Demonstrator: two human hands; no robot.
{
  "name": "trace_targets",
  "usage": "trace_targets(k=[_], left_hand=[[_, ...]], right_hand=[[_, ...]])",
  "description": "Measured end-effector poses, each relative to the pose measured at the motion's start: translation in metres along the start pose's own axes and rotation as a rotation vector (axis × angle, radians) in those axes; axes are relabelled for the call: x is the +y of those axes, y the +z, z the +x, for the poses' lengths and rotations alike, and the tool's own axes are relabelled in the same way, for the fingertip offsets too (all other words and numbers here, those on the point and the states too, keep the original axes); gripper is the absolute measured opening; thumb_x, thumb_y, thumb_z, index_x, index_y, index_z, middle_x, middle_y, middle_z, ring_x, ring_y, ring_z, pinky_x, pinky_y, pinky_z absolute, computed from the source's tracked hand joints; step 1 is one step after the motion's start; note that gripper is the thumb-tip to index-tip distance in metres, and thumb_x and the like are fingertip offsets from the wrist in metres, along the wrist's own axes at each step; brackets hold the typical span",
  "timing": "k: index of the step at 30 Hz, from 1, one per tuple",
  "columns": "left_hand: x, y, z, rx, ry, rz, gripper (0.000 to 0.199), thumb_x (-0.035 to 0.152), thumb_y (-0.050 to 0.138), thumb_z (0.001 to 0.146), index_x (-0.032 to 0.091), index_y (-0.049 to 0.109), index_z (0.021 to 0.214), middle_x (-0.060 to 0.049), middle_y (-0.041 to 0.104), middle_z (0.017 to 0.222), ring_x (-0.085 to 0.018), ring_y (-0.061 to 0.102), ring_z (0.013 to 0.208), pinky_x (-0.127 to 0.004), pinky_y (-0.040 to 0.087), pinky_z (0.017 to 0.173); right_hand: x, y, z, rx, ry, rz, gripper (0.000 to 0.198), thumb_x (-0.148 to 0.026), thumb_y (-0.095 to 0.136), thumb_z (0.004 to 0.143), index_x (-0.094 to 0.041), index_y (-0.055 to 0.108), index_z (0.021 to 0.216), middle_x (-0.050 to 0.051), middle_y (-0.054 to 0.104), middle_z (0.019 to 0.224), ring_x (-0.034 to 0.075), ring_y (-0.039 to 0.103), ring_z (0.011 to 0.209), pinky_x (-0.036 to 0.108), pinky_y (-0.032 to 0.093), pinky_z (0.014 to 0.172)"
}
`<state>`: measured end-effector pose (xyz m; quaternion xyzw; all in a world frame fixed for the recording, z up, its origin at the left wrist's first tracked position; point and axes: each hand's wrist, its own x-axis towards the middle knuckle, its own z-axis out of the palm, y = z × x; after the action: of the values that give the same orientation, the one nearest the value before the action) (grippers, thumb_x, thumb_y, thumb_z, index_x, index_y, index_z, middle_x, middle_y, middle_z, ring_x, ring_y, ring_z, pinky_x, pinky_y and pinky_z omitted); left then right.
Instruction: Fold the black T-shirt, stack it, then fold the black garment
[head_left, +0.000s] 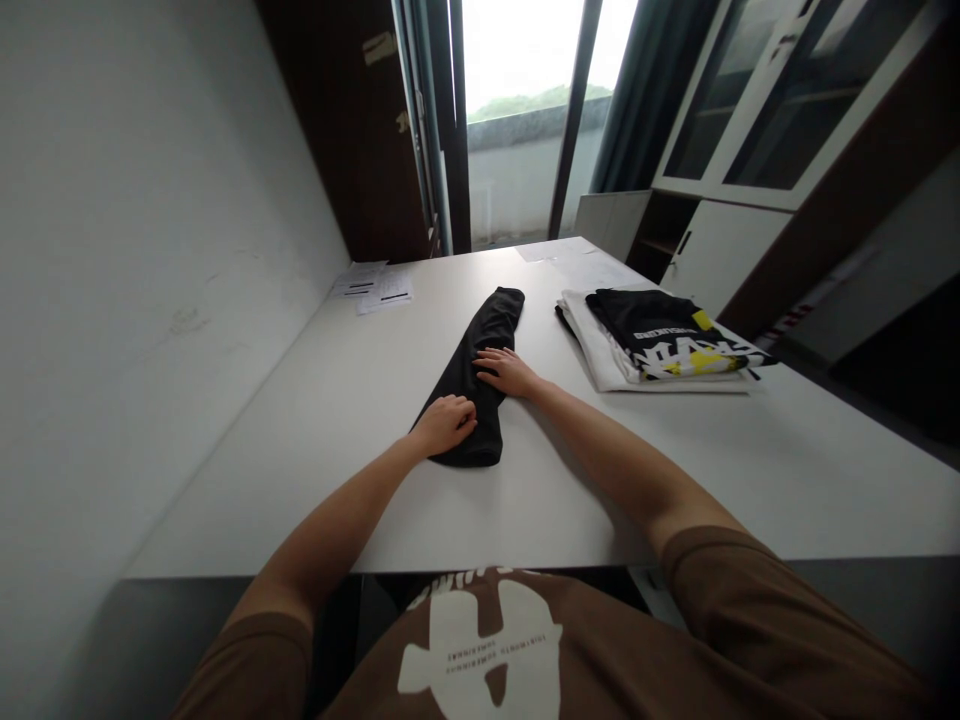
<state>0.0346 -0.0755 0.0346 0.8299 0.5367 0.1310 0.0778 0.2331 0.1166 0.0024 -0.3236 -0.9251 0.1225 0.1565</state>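
A black garment [486,440], folded into a long narrow strip, lies slantwise on the white table [315,470]. Its kind cannot be made out. My left hand [446,425] rests on the near part of the cloth with its fingers curled in. Whether cloth is pinched under those fingers is hidden. Farther up the strip, my right hand [508,372] lies flat across the garment's right edge, fingers spread and stretched out. The far end of the cloth is rumpled and narrower.
To the right is a stack of folded clothes [600,350], white below, with a black printed garment [675,330] on top. Paper sheets [382,288] lie at the back left, others [577,260] at the far edge. A wall [150,300] borders the left; a cabinet [735,245] stands right.
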Motion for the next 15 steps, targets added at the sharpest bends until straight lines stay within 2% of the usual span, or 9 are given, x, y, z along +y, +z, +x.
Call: trace_targets(k=[15], left_hand=[[0.0020, -0.0010, 0.0001, 0.001, -0.002, -0.001, 0.010, 0.026, 0.063, 0.106, 0.024, 0.066, 0.097, -0.005, 0.072, 0.101, -0.025, 0.066, 0.098, -0.041, 0.050, 0.094]], right_hand=[[0.0003, 0.0015, 0.0046, -0.001, 0.079, -0.014, 0.047, -0.043, 0.058, 0.114, -0.032, 0.070, 0.158, 0.006, 0.058, 0.172, 0.033, 0.045, 0.166, 0.062, 0.031, 0.138]])
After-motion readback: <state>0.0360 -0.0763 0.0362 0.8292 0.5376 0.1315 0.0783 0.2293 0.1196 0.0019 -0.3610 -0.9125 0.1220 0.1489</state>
